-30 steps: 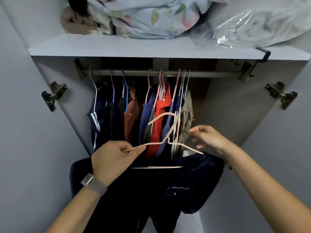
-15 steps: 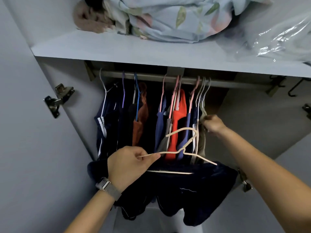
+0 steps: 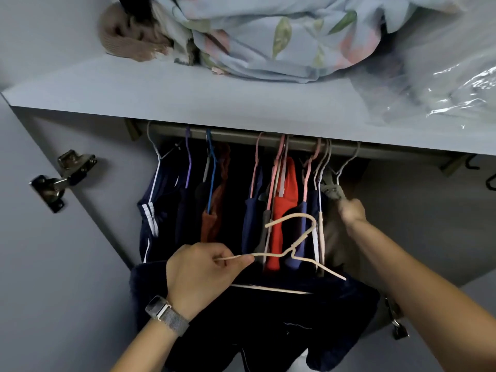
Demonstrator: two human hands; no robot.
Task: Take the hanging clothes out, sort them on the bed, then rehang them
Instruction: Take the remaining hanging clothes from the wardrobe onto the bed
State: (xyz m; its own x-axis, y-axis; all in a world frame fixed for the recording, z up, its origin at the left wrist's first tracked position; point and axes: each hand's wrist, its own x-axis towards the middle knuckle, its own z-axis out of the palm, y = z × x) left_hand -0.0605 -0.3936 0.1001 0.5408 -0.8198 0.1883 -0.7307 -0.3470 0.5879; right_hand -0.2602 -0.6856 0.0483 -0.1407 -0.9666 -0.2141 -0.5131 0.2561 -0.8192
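Note:
My left hand (image 3: pixel 204 272) pinches the arm of a beige hanger (image 3: pixel 292 251) with a dark navy garment (image 3: pixel 268 326) draped over its bar, held below the wardrobe rail (image 3: pixel 241 135). My right hand (image 3: pixel 351 210) reaches into the wardrobe and grips the khaki garment (image 3: pixel 334 193) at the right end of the row, on a grey hanger. Several clothes hang on the rail: a navy piece with white stripes (image 3: pixel 150 210), a rust one (image 3: pixel 214 210), blue ones and an orange-red one (image 3: pixel 284 210).
A shelf (image 3: pixel 188 103) above the rail carries a floral blanket (image 3: pixel 268 36), a tan knit hat (image 3: pixel 126 36) and a clear plastic bag (image 3: pixel 442 76). Open doors with metal hinges (image 3: pixel 59 181) stand on both sides. Rail space right of the khaki garment is bare.
My right hand moved from beside the beige hanger up into the wardrobe and took hold of the khaki garment. The view tilted upward. My left hand keeps its hold on the hanger.

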